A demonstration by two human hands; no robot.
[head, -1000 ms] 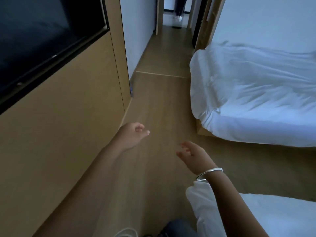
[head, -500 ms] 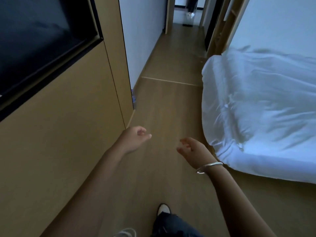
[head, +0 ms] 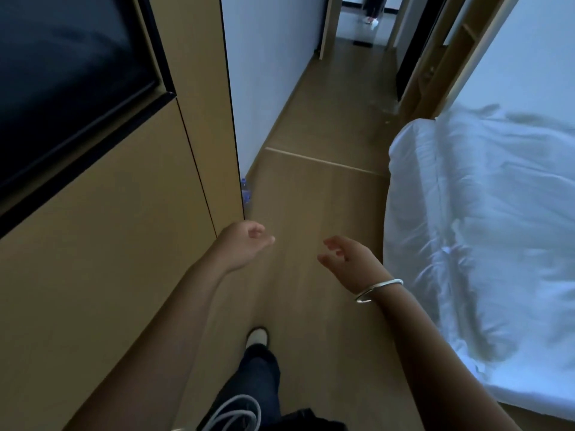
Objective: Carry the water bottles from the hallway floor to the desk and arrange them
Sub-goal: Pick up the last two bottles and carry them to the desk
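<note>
A small clear water bottle (head: 245, 190) with blue label stood on the floor (head: 314, 194) beyond the relaxed, empty left hand (head: 244, 247) and right hand (head: 348, 259).

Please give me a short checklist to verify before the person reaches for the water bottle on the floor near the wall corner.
1. Left hand free, holds nothing: ok.
2. Right hand free, holds nothing: ok.
3. Water bottle in sight, standing upright by the wooden panel edge: ok.
4. Floor between the hands and the bottle without obstacles: ok.
5. Number of bottles behind the panel: cannot tell.
6. Bottle within arm reach: not ok, it stands farther ahead.
</note>
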